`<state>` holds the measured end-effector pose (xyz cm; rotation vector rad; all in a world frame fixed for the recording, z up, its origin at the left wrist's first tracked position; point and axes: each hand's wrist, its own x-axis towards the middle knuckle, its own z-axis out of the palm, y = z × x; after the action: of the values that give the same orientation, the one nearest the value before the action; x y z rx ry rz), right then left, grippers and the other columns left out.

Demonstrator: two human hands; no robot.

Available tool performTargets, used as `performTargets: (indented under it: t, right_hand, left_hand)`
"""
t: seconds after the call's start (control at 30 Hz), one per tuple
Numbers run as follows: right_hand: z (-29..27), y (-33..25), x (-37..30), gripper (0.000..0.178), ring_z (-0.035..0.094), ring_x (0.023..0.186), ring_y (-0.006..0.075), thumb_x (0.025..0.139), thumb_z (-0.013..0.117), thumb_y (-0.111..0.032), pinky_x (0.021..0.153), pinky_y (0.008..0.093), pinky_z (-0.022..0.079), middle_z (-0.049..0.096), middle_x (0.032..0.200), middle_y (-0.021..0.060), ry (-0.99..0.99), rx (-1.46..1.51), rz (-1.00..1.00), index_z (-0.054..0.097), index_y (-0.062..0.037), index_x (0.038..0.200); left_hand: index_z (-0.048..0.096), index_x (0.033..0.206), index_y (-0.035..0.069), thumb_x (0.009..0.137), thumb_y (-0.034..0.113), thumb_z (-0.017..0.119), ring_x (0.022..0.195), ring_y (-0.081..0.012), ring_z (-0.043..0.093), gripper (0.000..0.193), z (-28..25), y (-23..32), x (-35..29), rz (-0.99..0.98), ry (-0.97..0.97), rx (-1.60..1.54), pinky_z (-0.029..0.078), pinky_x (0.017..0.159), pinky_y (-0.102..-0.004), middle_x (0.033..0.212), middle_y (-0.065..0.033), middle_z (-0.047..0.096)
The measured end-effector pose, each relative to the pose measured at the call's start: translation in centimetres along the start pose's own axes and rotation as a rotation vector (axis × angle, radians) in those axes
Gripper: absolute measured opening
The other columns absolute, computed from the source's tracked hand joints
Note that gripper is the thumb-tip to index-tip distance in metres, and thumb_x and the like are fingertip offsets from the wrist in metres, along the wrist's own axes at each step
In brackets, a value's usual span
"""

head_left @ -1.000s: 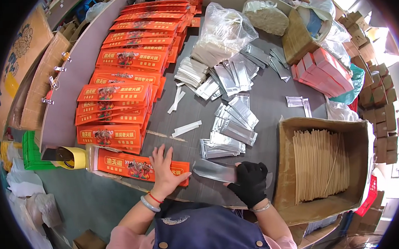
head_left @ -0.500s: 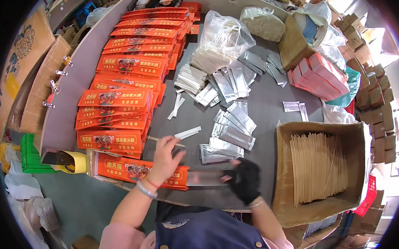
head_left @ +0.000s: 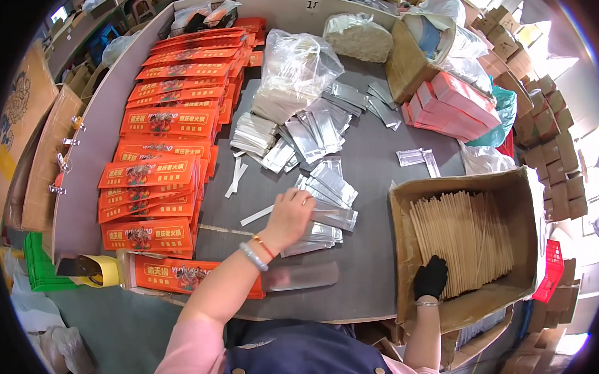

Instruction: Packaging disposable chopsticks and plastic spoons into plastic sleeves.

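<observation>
My bare left hand [head_left: 291,217] is over the silver packets [head_left: 334,215] in the middle of the table. Its fingers are curled, and the tips are hidden against the pile. My right hand [head_left: 430,278], in a black glove, is inside a cardboard box [head_left: 404,249]. Its bunched fingers press on the near ends of thin wooden chopsticks [head_left: 462,240]. Below my left forearm, a red printed sleeve [head_left: 163,272] lies along the near edge, with a clear plastic end [head_left: 303,276] reaching right.
Overlapping stacks of red sleeves [head_left: 163,123] run along the left side. White paper strips [head_left: 235,175] and a plastic bag [head_left: 294,73] lie farther back. Pink-red packs [head_left: 450,107] stand at the far right. A yellow tape roll [head_left: 106,270] sits at the left edge.
My left hand has moved right, from above the red sleeve to the silver packets. My right hand has left the sleeve's clear end and gone into the chopstick box. The view has shifted.
</observation>
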<state>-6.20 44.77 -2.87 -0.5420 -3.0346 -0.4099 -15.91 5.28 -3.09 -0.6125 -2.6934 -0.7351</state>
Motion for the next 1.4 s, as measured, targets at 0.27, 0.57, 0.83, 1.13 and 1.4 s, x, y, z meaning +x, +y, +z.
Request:
performTargets:
  t: [0.27,0.57,0.83,1.13,1.4]
  right_hand:
    - [-0.7,0.6,-1.3,0.011,0.056,0.091,0.0366,0.085,0.062,-0.012,0.079,0.045,0.046,0.057,0.092,0.0158,0.005,0.364,-0.078,0.057,-0.0035,0.091]
    - [-2.7,-2.0,-1.8,0.018,0.061,0.081,0.0377,0.093,0.056,-0.013,0.069,0.0464,0.048,0.062,0.087,0.0213,0.174,0.699,-0.129,0.062,0.0013,0.101]
    - [-8.0,-12.6,-4.7,0.023,0.06,0.076,0.0334,0.084,0.066,-0.019,0.067,0.0451,0.047,0.06,0.08,0.0127,-0.348,0.464,-0.954,0.068,-0.016,0.107]
    - [-4.6,-13.5,-4.6,0.03,0.063,0.086,0.0308,0.074,0.078,-0.009,0.076,0.0378,0.052,0.065,0.091,0.0131,-0.259,0.86,-0.715,0.068,-0.0034,0.101]
    - [-4.5,-19.4,-8.6,0.035,0.06,0.089,0.0243,0.078,0.071,0.0,0.08,0.0344,0.05,0.056,0.1,0.012,-0.43,1.345,-0.635,0.054,-0.0029,0.108]
  left_hand:
    - [0.066,0.099,0.01,0.074,0.018,0.075,0.1,-0.0245,0.055,0.028,0.4,-0.2,1.4,0.009,-0.102,0.032,0.042,0.085,-0.0411,0.101,-0.0055,0.062]
    - [0.069,0.087,0.012,0.071,0.025,0.079,0.09,-0.0269,0.06,0.023,-6.1,2.9,-8.5,-0.341,-0.537,-0.401,0.042,0.085,-0.0407,0.088,-0.0061,0.065]
    - [0.066,0.112,0.01,0.061,0.03,0.086,0.105,-0.0312,0.051,0.058,-9.1,3.4,-14.4,-0.315,-0.222,-0.045,0.041,0.095,-0.0432,0.11,-0.0068,0.06]
    - [0.059,0.122,0.006,0.059,0.025,0.086,0.109,-0.0306,0.051,0.072,-6.7,4.5,-13.8,-0.218,-0.212,-0.027,0.042,0.094,-0.0436,0.118,-0.0077,0.057]
    - [0.058,0.123,0.005,0.056,0.017,0.085,0.109,-0.0305,0.052,0.073,-6.1,3.6,-11.9,-0.212,-0.237,-0.147,0.042,0.093,-0.0425,0.115,-0.01,0.058]
